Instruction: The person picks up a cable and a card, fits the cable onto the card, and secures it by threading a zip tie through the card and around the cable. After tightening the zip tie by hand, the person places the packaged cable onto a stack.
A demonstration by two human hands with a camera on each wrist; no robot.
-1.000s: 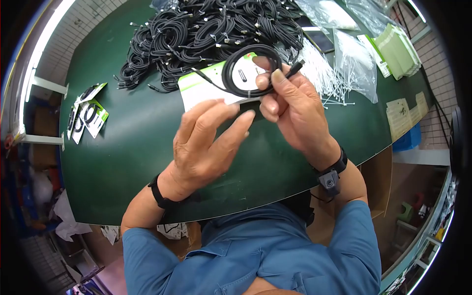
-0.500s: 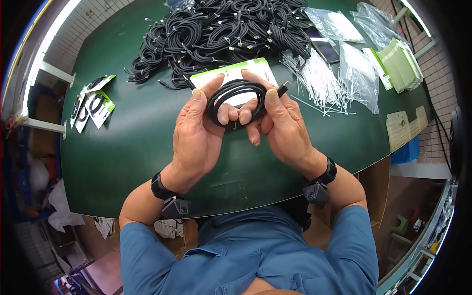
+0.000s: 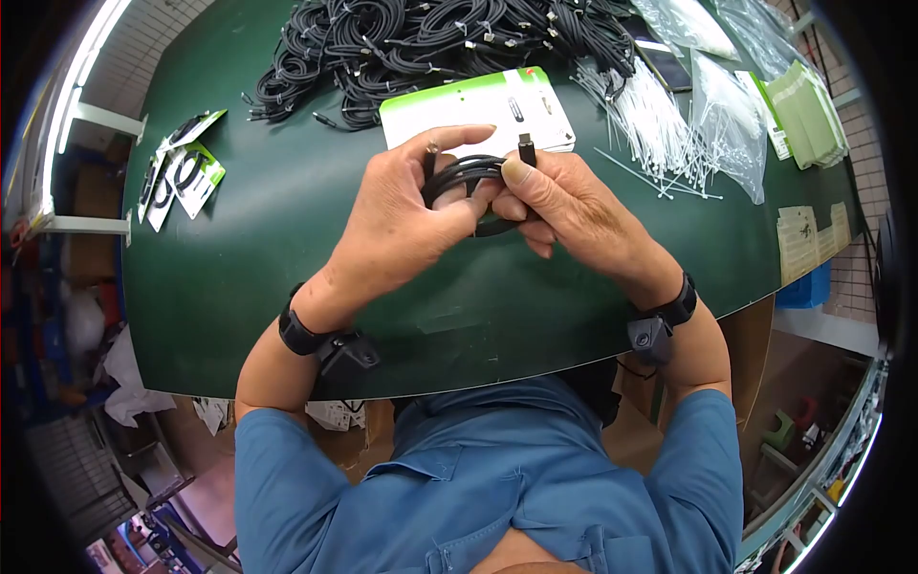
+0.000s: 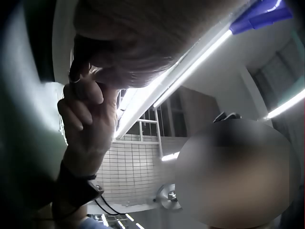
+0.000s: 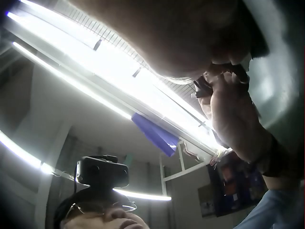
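In the head view, a coiled black cable (image 3: 466,172) is held between both hands above the green table. My right hand (image 3: 585,206) pinches the coil's right side between thumb and fingers, with a plug (image 3: 527,149) sticking up beside the thumb. Around the coil's left part curl the fingers of my left hand (image 3: 397,215), its index finger stretched out over the top. The cable's other end (image 3: 432,151) pokes up by that index finger. The coil's lower part is partly hidden by the fingers. Both wrist views show the hands close together, dark and blurred.
White-and-green cards (image 3: 421,122) lie just beyond the hands. Behind them is a heap of black cables (image 3: 411,43). White cable ties (image 3: 655,129) and a plastic bag (image 3: 727,124) lie right, near stacked green cards (image 3: 798,115). Carded cables (image 3: 196,182) lie left.
First the right hand alone held the coil, the left apart from it. Then both hands held it from either side. Now the left hand has turned over and the coil is tilted.
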